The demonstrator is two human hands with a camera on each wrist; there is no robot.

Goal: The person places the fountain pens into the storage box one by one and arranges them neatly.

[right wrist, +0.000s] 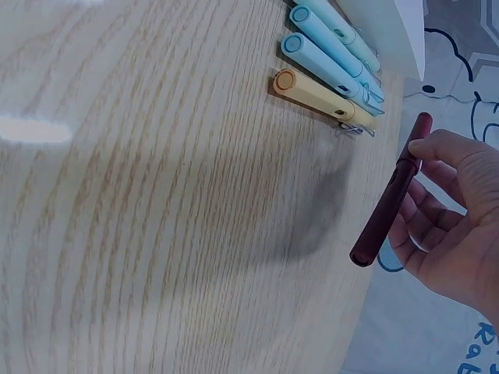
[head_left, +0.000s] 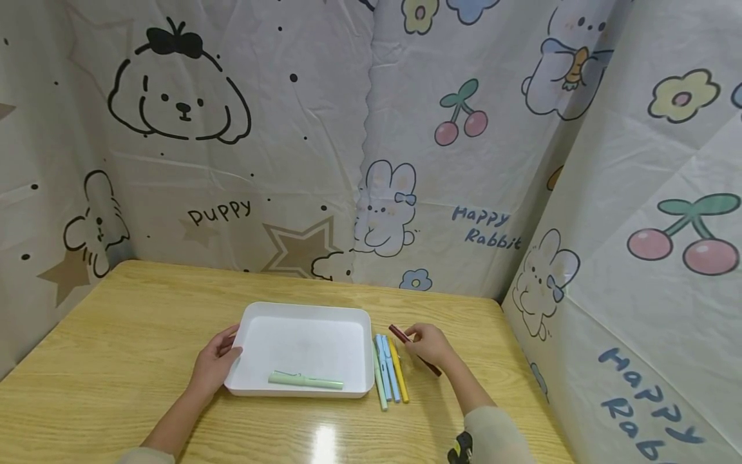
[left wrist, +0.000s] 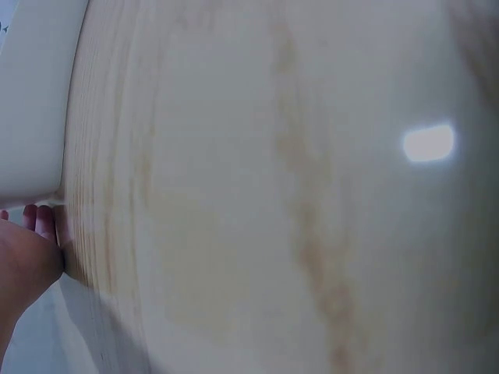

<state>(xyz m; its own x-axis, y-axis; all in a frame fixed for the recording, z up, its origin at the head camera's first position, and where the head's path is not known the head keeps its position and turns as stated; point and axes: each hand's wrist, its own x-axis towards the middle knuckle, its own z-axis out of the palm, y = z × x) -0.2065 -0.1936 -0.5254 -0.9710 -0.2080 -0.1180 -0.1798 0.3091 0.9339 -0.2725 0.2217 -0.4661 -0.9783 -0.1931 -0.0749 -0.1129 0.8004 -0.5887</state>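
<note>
My left hand (head_left: 213, 366) grips the left rim of a white tray (head_left: 301, 338), its thumb on the rim. In the left wrist view, the fingers (left wrist: 44, 222) show beside the tray's corner. A light green pen (head_left: 305, 381) lies in the tray, near its front wall. With thumb and fingers, my right hand (head_left: 430, 344) pinches a dark red pen (right wrist: 386, 204), held slanted above the table. Between that hand and the tray lie a green pen (head_left: 379, 377), two light blue pens (head_left: 389, 367) and a yellow pen (head_left: 399, 372), side by side.
The wooden table (head_left: 278, 432) runs under everything. A printed cloth (head_left: 278, 148) hangs along its back edge, and more cloth (head_left: 626, 309) closes off the right side. The row of pens lies close against the tray's right wall.
</note>
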